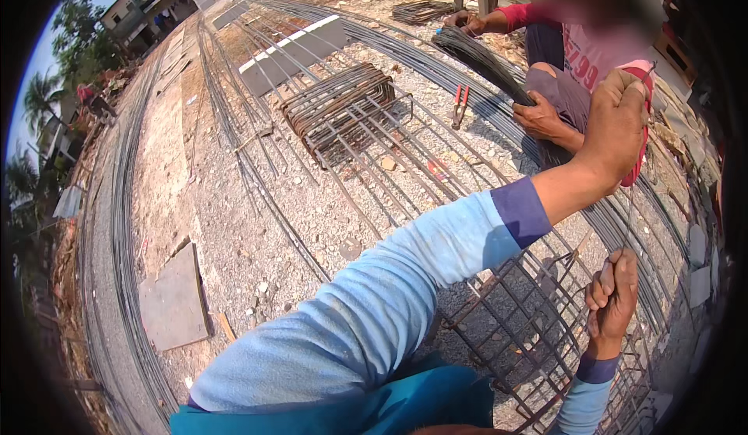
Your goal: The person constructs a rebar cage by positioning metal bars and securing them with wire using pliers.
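My left hand (615,123) reaches far out to the right, shut on a red-handled tool (640,151). Below it, my right hand (612,302) is closed in a fist on a thin wire (629,217) that runs up toward the left hand. Both hands are over a rusty rebar cage (530,318) lying on gravel. Across the cage a person in a pink shirt (596,53) crouches, both hands on a dark bundle of thin wires (483,61).
Red-handled pliers (460,104) lie on the gravel near that person. A stack of rusty square stirrups (343,108) sits on long rebars (234,123) running away to the upper left. A flat grey slab (175,299) lies at lower left, a white-edged block (292,49) farther back.
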`<state>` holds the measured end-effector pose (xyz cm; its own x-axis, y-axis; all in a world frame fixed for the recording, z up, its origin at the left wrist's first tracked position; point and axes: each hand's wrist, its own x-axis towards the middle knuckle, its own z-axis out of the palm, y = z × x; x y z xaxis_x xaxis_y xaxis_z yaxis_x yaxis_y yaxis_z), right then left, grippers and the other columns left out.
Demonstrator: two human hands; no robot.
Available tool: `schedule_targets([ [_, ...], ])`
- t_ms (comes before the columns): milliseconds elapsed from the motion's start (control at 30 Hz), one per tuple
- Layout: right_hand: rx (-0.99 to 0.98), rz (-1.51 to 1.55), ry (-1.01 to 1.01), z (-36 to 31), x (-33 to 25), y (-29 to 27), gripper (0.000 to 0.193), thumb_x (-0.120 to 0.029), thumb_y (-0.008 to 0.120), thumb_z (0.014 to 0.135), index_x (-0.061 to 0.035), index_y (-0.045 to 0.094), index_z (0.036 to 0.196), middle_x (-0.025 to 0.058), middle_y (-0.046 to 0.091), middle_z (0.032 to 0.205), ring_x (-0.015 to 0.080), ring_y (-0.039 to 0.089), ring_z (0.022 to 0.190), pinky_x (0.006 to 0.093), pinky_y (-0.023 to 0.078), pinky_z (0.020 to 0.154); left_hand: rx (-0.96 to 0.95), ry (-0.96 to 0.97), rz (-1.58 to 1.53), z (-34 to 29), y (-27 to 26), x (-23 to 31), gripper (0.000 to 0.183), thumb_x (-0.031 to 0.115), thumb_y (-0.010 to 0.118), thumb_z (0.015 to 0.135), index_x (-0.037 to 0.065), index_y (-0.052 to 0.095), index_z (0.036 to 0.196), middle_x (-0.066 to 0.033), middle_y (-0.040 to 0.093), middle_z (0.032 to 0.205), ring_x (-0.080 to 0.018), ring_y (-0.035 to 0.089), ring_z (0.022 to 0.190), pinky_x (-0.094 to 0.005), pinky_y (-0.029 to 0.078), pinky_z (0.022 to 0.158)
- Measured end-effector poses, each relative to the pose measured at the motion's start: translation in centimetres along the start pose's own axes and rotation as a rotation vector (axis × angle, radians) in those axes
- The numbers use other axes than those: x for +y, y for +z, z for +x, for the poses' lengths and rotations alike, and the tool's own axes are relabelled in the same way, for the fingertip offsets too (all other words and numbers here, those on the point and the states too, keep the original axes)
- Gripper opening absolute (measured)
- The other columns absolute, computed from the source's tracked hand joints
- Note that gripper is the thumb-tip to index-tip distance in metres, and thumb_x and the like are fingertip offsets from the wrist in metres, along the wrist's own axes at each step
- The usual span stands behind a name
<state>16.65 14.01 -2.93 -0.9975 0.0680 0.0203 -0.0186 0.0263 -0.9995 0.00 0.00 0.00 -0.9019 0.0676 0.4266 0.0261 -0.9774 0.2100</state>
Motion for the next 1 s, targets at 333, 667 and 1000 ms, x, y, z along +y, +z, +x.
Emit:
schedule_targets([
  [333,0.121,-0.138,-0.192,2.0,14.9,15.6,0.036,-0.028,0.046,0.097,0.0041,0.059,0.107,-0.0059,0.039,0.057,0.0018,0.030,0.048,0.0211,0.022,0.045,0.073,0.190,0.649,3.0,-11.9,6.9,0.012,0.015,0.047,0.093,0.007,0.051,0.085,0.0027,0.047,0.065,-0.0034,0.040,0.054,-0.0219,0.034,0.047],
  [667,0.003,-0.182,-0.058,2.6,17.0,16.5,0.039,-0.037,0.047,0.096,0.0001,0.058,0.101,-0.0059,0.038,0.056,0.0022,0.032,0.049,0.0225,0.023,0.046,0.059,0.086,0.404,3.3,-8.8,13.8,0.011,0.017,0.045,0.093,0.011,0.047,0.084,0.0047,0.039,0.059,-0.0039,0.031,0.043,-0.0219,0.026,0.038],
  [1000,0.057,-0.197,-0.081,6.0,8.9,12.5,0.036,-0.028,0.059,0.088,0.0012,0.059,0.109,-0.0019,0.046,0.065,0.0063,0.044,0.057,0.0228,0.039,0.054,-0.292,-0.208,0.274,1.7,-9.8,10.6,0.018,0.018,0.042,0.099,0.008,0.051,0.088,-0.0022,0.055,0.077,-0.0160,0.056,0.074,-0.0326,0.049,0.077],
])
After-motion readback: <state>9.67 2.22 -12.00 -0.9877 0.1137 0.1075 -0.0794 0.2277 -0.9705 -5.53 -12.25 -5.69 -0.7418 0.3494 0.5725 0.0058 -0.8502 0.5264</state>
